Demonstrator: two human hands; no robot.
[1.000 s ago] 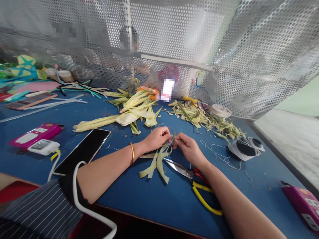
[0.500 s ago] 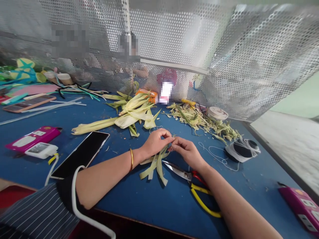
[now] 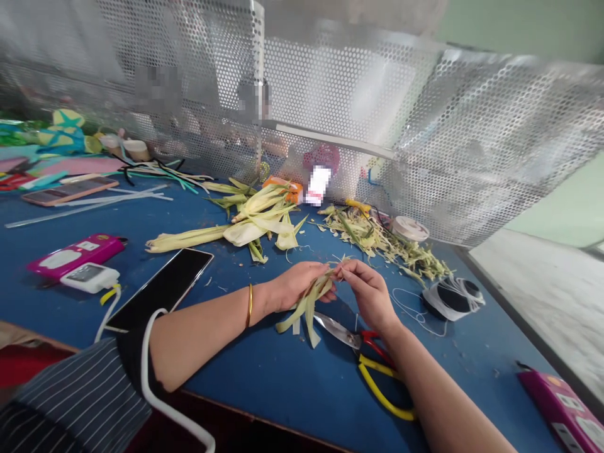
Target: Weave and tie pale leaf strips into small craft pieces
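Pale green corn husk strips (image 3: 309,313) hang down from between my two hands over the blue table. My left hand (image 3: 298,284), with a gold bangle at the wrist, is closed around the upper part of the strips. Fingertips of my right hand (image 3: 370,292) pinch at the gathered top of the same husks, where thin fibres or thread ends stick up. Scissors (image 3: 346,336) with one red and one yellow handle lie just below my right hand. A spool of white thread (image 3: 453,297) sits to the right, its loose thread trailing toward my right hand.
Whole corn husks (image 3: 245,229) lie beyond my hands, and a heap of husk scraps (image 3: 377,239) lies at the back right. A dark phone (image 3: 163,289) and a purple power strip (image 3: 78,257) are at left. A perforated metal screen (image 3: 340,88) closes off the back.
My left hand has turned so the husk strips lie across its fingers, and the strips are lifted a little. My right hand stays at their top. The view has shifted slightly.
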